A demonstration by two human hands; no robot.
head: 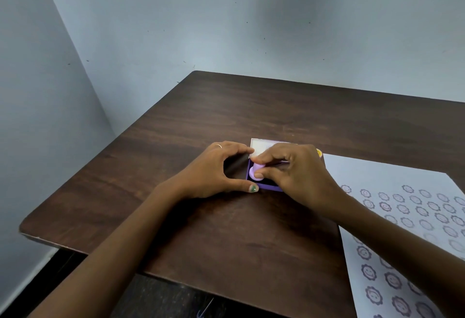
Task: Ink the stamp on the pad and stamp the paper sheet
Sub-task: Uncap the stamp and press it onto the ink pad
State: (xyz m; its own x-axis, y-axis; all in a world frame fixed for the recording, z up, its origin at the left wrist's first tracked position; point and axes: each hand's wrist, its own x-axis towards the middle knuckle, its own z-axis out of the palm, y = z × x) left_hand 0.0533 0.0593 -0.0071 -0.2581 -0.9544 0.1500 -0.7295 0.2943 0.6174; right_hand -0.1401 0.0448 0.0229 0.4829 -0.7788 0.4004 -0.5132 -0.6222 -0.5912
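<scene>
A small lilac stamp [257, 171] stands on the ink pad [266, 186], a purple open case with a white lid raised behind it. My right hand [297, 174] pinches the stamp between thumb and forefinger and covers most of the pad. My left hand [214, 171] grips the pad's left side, thumb at the near corner and forefinger at the far corner. The white paper sheet [392, 184] lies to the right, printed with several rows of round smiley-face stamps.
The dark wooden table [201, 116] stands against a pale blue wall. Its left and near edges are close by. A small yellow object [319, 152] peeks out behind my right hand, at the sheet's far corner.
</scene>
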